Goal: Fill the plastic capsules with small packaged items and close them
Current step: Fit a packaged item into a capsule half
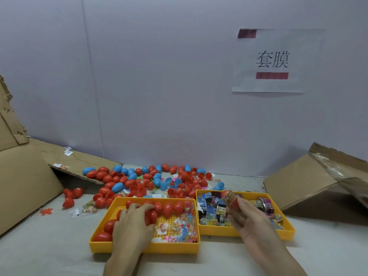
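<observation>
- Capsule (232,203): red, held above the right yellow tray (219,232). Its long axis is near upright and leans up and to the left (toward the wall). A gold-printed packet (229,194) shows at its upper end.
- Right hand (247,218): its grip is closed round the capsule's lower end, fingers wrapped on it.
- Left hand (133,222): palm down in the left yellow tray (143,249), its grip curled round a second capsule (149,215) that lies among other red ones.
- The right tray holds small packaged items (215,210). The left tray also holds clear packets (175,228) on its right side.
- Behind both trays, a pile of red and blue capsules (151,180) lies on the table (49,246), with their long axes pointing every way.
- Cardboard (25,176) flanks the table (a printed sign (276,60) hangs on the wall).
</observation>
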A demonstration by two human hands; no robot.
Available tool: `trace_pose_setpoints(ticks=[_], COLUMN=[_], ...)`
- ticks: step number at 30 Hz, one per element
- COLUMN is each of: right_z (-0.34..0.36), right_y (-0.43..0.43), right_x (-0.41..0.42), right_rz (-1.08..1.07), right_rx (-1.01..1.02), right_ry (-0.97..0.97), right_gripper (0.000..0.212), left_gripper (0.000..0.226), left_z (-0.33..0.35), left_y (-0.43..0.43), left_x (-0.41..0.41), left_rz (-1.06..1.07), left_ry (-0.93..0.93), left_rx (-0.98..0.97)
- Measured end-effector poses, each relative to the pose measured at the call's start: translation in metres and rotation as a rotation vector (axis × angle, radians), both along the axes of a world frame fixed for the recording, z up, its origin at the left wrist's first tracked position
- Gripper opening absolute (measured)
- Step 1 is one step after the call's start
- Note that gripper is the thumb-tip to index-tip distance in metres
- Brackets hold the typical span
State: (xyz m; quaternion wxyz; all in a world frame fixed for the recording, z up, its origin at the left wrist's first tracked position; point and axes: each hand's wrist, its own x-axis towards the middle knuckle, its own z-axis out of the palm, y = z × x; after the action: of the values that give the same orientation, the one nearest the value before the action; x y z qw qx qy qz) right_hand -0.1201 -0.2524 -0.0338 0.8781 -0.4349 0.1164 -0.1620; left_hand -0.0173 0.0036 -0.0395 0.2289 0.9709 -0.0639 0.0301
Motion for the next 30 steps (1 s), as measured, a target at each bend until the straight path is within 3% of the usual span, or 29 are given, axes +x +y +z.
trace_pose_setpoints(ticks=[8,12,15,20,23,26,28,30], right_z=[0.044,0.086,0.09,0.035,0.014,0.012,0.012,0.007], right_y=[-0.056,-0.111,-0.127,-0.096,-0.077,-0.068,-0.066,-0.063], right_x=[-0.007,-0.007,-0.006,0.0,0.007,0.021,0.028,0.033], right_rz=[0.151,-0.206,-0.327,-0.384,-0.492,-0.293,-0.037,0.065], right_rx=[-0.211,0.236,0.214,-0.195,-0.784,-1.273,-1.457,-1.571], right_ry=[0.1,-0.246,-0.184,0.069,0.183,0.323,0.481,0.583], right_gripper=[0.043,0.038,0.032,0.017,0.018,0.013,0.009,0.015], left_gripper=[0.041,0.041,0.04,0.041,0.041,0.038,0.039,0.038], left_z=[0.002,0.004,0.005,0.005,0.007,0.01,0.011,0.012], left_y=[-0.001,-0.003,-0.005,-0.005,-0.007,-0.006,-0.004,-0.003], left_x=[0.007,0.008,0.006,0.006,0.004,0.002,0.001,0.001], left_rz=[0.067,0.083,0.113,0.142,0.161,0.17,0.175,0.181], left_ry=[0.038,0.06,0.079,0.078,0.061,0.038,0.045,0.043], left_rx=[-0.167,-0.178,-0.223,-0.237,-0.25,-0.279,-0.282,-0.279])
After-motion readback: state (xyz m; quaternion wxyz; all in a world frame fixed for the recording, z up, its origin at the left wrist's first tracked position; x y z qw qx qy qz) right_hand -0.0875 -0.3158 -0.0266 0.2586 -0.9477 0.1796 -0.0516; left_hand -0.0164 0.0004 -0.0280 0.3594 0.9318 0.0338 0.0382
